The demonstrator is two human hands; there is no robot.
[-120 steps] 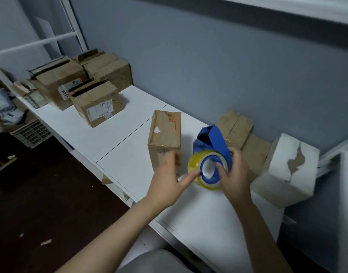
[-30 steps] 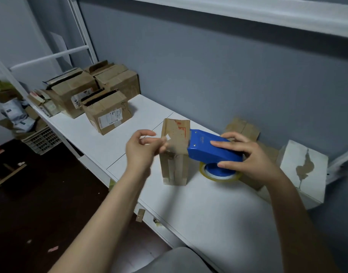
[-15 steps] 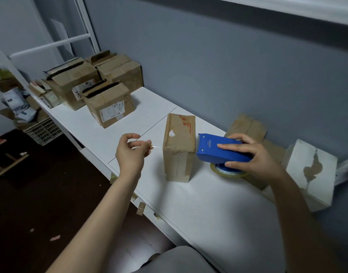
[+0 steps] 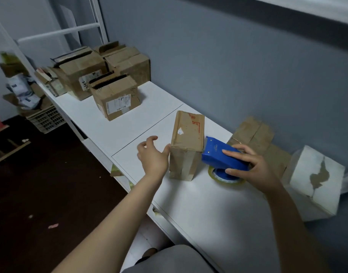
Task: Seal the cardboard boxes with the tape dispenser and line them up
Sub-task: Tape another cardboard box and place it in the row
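- At the centre of the frame, a tall brown cardboard box (image 4: 186,142) stands upright on the white surface (image 4: 188,203), with strips of clear tape running down its near face.
- Just left of the box, the left hand (image 4: 152,158) hovers with its grip spread, fingers relaxed and holding nothing. The thumb tip reaches the box's upper left corner, though I cannot tell whether it touches.
- Right of the box, the right hand (image 4: 256,170) has its grip wrapped round the blue plastic tape dispenser (image 4: 218,156), fingers over the top and thumb along the near side.
- The dispenser's front end meets the box's upper right edge. Its roll of yellowish clear tape (image 4: 224,179) sits low, at the surface.
- Behind the right hand, flattened brown cardboard pieces (image 4: 252,133) lean against the grey wall (image 4: 228,66).
- At the far right, a white cube-shaped box with a torn face (image 4: 315,182) rests on the surface.
- In the upper left, a cluster of brown cardboard boxes (image 4: 117,99) crowds the surface's far end, some with flaps open.
- At the left edge, a beige slatted plastic crate (image 4: 45,119) sits on the dark floor (image 4: 41,194).
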